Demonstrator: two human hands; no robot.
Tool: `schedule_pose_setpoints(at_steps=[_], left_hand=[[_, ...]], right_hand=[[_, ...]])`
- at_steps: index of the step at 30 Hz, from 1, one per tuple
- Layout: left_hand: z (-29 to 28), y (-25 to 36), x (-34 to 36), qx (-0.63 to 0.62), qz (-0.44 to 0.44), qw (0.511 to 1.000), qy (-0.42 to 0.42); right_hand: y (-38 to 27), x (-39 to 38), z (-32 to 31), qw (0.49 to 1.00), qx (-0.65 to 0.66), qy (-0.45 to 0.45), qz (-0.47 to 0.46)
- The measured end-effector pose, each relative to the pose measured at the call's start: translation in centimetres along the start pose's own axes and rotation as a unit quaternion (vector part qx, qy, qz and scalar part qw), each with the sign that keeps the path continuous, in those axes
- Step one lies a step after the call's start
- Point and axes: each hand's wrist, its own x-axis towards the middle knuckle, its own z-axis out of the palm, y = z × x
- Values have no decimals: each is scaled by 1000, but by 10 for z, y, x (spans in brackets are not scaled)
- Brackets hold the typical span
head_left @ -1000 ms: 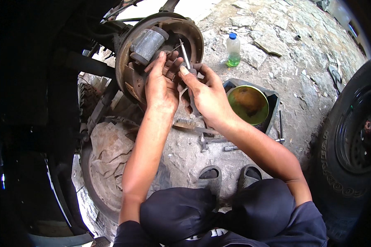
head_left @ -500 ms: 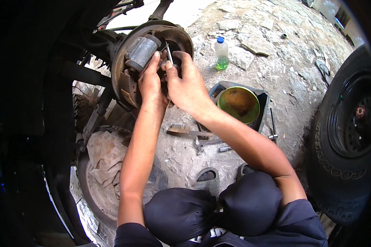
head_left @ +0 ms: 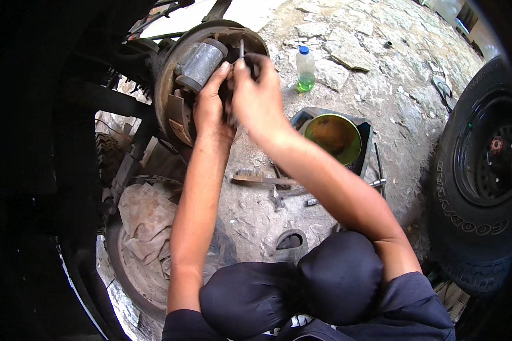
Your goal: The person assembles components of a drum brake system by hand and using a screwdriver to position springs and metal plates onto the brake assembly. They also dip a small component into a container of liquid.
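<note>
A rusty drum brake assembly (head_left: 164, 105) stands at the upper left, with a grey metal cylinder (head_left: 202, 63) at its middle. My left hand (head_left: 209, 111) is closed beside the cylinder's lower right side, its thumb pointing up; whatever its fingers grip is hidden. Right against it, my right hand (head_left: 259, 102) is closed round a thin metal rod-like tool (head_left: 242, 48), smeared a little by motion. The tool's shaft sticks up from the fingers toward the upper inside of the assembly. Its lower end is hidden by my hands.
Right of the brake stands a bottle with green liquid (head_left: 305, 71). A green bowl (head_left: 352, 150) sits in a crate (head_left: 365, 128). A wire brush (head_left: 261, 180), a hammer (head_left: 277, 199) and a wrench (head_left: 376, 183) lie on the ground. A wheel (head_left: 444, 187) stands far right; a cloth (head_left: 145, 219) lies left.
My right hand has turned and risen slightly, and the tool's shaft has swung to the right, now nearly upright. My left hand stays beside the cylinder.
</note>
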Motion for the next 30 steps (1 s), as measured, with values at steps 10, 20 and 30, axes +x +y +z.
schedule_pose_setpoints(at_steps=[10, 20, 30], left_hand=[[15, 1, -20, -14, 61, 998, -22], [14, -5, -14, -50, 90, 995, -5], [23, -4, -17, 18, 122, 988, 95]], right_hand=[[-33, -7, -17, 990, 18, -65, 122], [-14, -3, -28, 991, -98, -87, 28], [0, -10, -20, 992, -105, -64, -24]])
